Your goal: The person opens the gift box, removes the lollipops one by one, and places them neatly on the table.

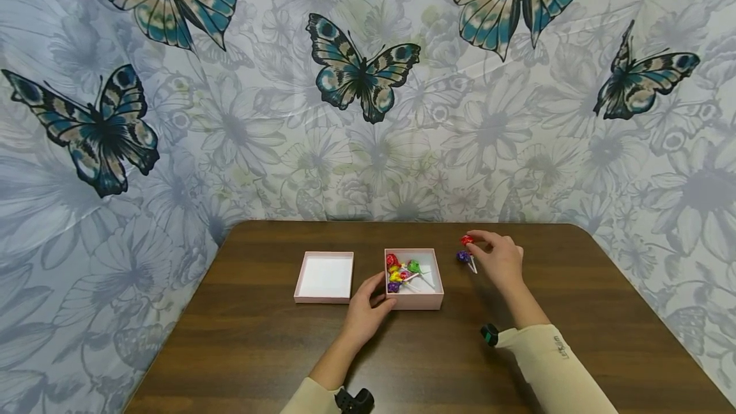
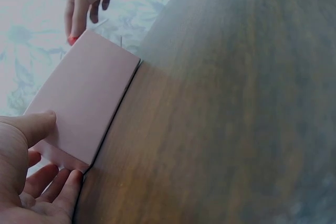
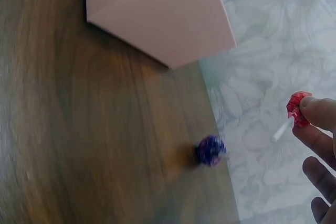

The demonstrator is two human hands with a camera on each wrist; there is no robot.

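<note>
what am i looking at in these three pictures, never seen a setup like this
There is no robot here, just a person's two bare hands at work. The wide picture comes from a camera on the person's head, looking forward and down. The other two come from the left wrist camera and the right wrist camera, so each shows one hand's work close up.

On the brown table stands a pink box with wrapped lollipops inside. To its left lies a shallow lid, and to its right a purple lollipop.

The left hand holds the box by its near left corner; the right hand pinches a red lollipop.
</note>
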